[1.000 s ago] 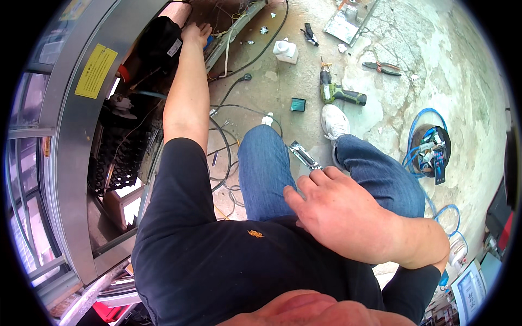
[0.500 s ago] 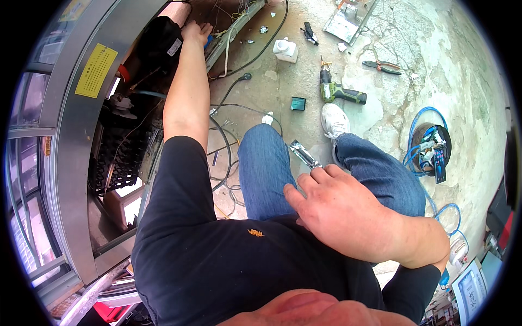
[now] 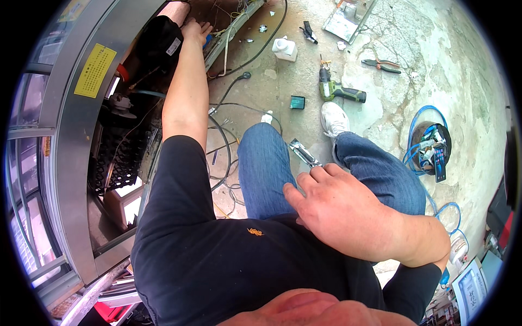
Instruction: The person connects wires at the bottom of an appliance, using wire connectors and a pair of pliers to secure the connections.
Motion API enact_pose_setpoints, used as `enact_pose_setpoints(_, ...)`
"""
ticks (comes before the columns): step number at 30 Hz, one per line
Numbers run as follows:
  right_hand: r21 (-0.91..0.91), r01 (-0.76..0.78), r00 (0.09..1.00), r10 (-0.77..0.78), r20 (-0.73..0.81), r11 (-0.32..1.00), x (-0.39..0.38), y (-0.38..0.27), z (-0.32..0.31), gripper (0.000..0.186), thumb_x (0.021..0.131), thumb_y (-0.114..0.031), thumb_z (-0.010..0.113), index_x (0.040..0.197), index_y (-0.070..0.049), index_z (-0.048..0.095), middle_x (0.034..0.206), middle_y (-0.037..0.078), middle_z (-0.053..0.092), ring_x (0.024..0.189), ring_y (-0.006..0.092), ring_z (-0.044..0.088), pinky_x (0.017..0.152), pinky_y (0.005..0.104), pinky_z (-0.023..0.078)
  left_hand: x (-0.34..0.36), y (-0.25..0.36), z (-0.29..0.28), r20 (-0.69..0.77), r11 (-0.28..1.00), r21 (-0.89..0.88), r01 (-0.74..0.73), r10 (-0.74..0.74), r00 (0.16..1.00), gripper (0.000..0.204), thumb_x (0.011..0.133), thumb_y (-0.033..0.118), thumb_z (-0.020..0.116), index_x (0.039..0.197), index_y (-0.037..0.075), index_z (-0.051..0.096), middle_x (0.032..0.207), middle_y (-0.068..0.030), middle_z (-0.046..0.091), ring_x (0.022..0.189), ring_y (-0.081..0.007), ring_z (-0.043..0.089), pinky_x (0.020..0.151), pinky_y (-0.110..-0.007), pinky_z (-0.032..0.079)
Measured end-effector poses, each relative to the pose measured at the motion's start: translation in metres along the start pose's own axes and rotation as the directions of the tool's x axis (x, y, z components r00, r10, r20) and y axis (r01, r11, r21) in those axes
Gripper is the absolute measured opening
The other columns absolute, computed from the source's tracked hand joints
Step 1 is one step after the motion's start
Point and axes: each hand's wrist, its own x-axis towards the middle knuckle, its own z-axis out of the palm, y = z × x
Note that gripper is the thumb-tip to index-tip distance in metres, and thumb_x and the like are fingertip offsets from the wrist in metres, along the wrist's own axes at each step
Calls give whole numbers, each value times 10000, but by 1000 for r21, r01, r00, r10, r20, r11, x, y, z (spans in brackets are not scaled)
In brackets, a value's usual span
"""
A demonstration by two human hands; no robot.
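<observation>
My left hand reaches into the open bottom of a stainless steel appliance, fingers apart, beside a black compressor and a small blue part; its palm side is partly hidden. A pinkish limb-like shape lies beyond it, too cut off to identify. My right hand hangs over my thighs with loosely bent, separated fingers and no object visible in them. Past its fingertips a shiny metal item lies on the floor.
On the cracked concrete are a green drill, pliers, a white jug, a teal box, a metal tray and black cables. At right sit a coiled blue hose and a black bucket of tools.
My left hand and forearm have shifted very slightly upward in the picture. Everything else looks nearly the same, my right hand included.
</observation>
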Motion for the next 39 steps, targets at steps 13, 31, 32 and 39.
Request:
enact_pose_setpoints(13, 27, 9, 1000, -8, -17, 1000, -3, 1, 1, 202, 869, -165, 670, 1011, -35, 608, 882, 103, 614, 876, 263, 639, 798, 366, 482, 11, 4, 0, 80, 996, -26, 83, -80, 994, 500, 1139, 241, 377, 1605, 106, 257, 1552, -260, 389, 1341, -478, 521, 1104, -616, 471)
enact_pose_setpoints(31, 4, 15, 999, -15, -31, 1000, -3, 2, 3, 205, 878, -164, 663, 1026, -33, 608, 881, 109, 614, 873, 274, 647, 802, 375, 491, 2, 6, -3, 114, 998, 21, 65, -67, 991, 562, 1142, 313, 374, 1624, 85, 199, 1588, -282, 353, 1369, -486, 493, 1108, -621, 466)
enact_pose_setpoints(32, 7, 12, 1000, -12, -28, 1000, -3, 2, 3, 209, 879, -165, 665, 1030, -32, 608, 883, 109, 614, 874, 273, 647, 804, 375, 490, 1, 4, -1, 111, 998, 16, 67, -68, 991, 559, 1141, 307, 375, 1624, 87, 199, 1585, -283, 356, 1369, -486, 494, 1107, -623, 466)
enact_pose_setpoints(39, 9, 18, 1000, -18, -11, 1000, -3, 3, 1, 221, 881, -164, 669, 1046, -28, 611, 895, 108, 613, 885, 270, 641, 813, 372, 485, 7, 4, -3, 104, 997, 13, 72, -73, 992, 536, 1144, 275, 361, 1626, 108, 199, 1574, -281, 373, 1357, -487, 506, 1101, -631, 467)
